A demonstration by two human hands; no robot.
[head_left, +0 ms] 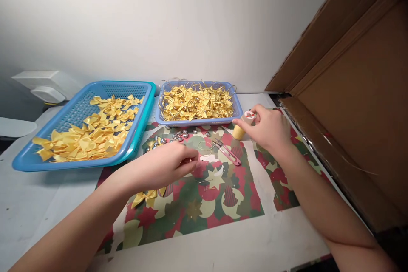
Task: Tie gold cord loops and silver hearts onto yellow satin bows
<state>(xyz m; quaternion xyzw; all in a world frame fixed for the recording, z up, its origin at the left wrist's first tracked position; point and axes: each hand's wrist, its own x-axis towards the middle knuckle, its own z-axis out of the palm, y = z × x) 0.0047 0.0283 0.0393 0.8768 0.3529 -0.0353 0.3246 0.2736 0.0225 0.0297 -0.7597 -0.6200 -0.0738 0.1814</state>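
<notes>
My right hand has its thumb and fingers closed around the top of a spool of yellow thread, which stands upright on the patterned sheet. My left hand hovers over the sheet with its fingertips pinched; whatever lies between them is hidden. A thin loop of pale thread curls just beyond those fingertips. Beside it lie pink-handled thread snips, blades pointing away. Several silver beads are scattered behind my left hand. Partly under the left wrist is a yellow ribbon bow.
A blue basket of yellow bows stands at the left, nested in a teal one. Another blue basket at the back holds bows with gold loops. A cardboard wall borders the right side. The patterned sheet covers the table's middle.
</notes>
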